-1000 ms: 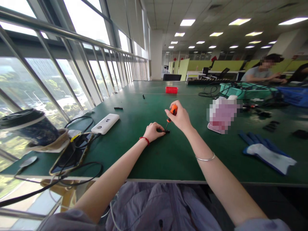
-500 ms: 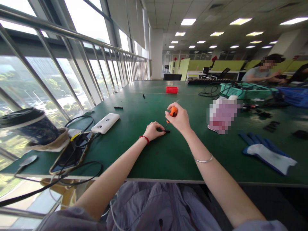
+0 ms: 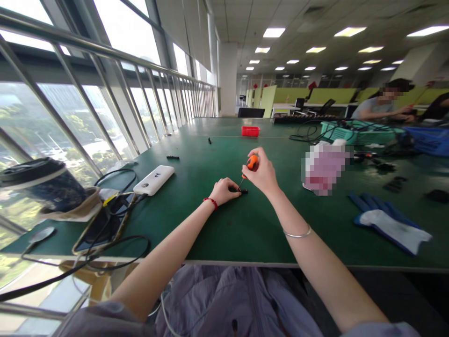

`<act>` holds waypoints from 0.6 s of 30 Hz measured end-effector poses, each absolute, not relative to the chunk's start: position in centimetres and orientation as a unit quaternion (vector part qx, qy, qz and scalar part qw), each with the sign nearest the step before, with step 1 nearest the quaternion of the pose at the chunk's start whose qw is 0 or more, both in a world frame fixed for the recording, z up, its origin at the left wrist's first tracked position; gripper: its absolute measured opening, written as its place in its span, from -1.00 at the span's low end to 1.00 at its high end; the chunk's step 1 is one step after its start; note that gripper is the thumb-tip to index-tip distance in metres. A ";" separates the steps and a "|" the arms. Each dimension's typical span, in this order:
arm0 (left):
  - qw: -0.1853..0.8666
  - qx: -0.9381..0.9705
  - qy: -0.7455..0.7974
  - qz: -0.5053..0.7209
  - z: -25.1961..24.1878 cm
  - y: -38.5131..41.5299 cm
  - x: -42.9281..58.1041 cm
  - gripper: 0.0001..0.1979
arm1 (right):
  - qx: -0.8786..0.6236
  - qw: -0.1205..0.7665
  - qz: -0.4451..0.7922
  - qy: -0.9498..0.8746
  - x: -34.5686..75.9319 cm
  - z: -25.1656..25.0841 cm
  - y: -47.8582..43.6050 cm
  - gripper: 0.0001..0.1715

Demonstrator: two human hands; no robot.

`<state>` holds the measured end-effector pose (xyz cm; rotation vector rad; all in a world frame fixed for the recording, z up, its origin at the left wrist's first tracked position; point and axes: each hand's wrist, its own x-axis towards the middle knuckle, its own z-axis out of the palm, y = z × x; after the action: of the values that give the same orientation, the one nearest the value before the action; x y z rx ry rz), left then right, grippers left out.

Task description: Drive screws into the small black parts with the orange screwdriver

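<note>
My right hand (image 3: 262,172) is closed around the orange handle of a screwdriver (image 3: 252,162). Its thin shaft slants down and left, the tip meeting a small black part (image 3: 243,191) on the green tabletop. My left hand (image 3: 223,191), with a red cord at the wrist, pinches the left end of that part and presses it to the table. The fingers partly cover the black part, so its exact kind and the tip's seat in it cannot be made out.
A white power bank (image 3: 154,180), a phone (image 3: 105,222), cables and a lidded cup (image 3: 44,185) lie to the left. Ahead are a red tray (image 3: 250,131) and two small black pieces. Gloves (image 3: 391,227), a teal basket (image 3: 361,133) and another person (image 3: 379,107) are at right.
The fingers of my right hand have shifted slightly around the screwdriver handle. My left hand and the black part stay in place. The other person's hands have moved.
</note>
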<state>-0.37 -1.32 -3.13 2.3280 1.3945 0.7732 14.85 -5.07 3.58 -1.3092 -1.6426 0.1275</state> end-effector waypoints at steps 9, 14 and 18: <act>0.145 0.816 0.493 0.263 -3.1 -1.5 -0.3 -0.84 | -0.545 0.551 -0.016 -0.631 15.7 3.6 -4.9 -0.75; 0.137 0.821 0.489 0.259 -3.0 -1.7 -0.4 -0.84 | -0.576 0.557 -0.066 -0.595 16.8 3.6 -4.7 -0.79; 0.137 0.821 0.489 0.259 -3.1 -1.7 -0.4 -0.84 | -0.579 0.544 -0.062 -0.605 16.9 3.4 -4.5 -0.77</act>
<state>-0.41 -1.67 -3.05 2.3776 1.4164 0.7510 16.92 -4.52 3.44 -1.3735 -1.4352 -0.1475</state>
